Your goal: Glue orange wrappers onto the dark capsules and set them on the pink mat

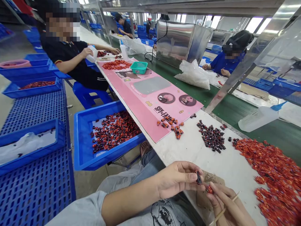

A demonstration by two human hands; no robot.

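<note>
My left hand (pixel 176 179) pinches a small dark glossy piece (pixel 199 178) between thumb and fingertips. Just beside it, my right hand (pixel 225 204) holds a thin wooden stick (pixel 222 212) and a small red piece (pixel 209 189) at its fingertips. Both hands are above a piece of brown cardboard (pixel 207 191) on the white tabletop (pixel 192 153). To their right lies a large heap of red-orange wrapped pieces (pixel 270 179). A cluster of dark pieces (pixel 211 137) sits farther ahead, and a few orange-and-dark pieces (pixel 170 126) lie on a pink printed mat (pixel 150 91).
A blue crate (pixel 105 138) of dark-red pieces stands left of the table. Blue crates sit on a blue slatted rack (pixel 35 185). A co-worker in black (pixel 68 53) works along the table, another in blue (pixel 223 62) across a green belt (pixel 258 131), beyond a steel panel (pixel 175 40).
</note>
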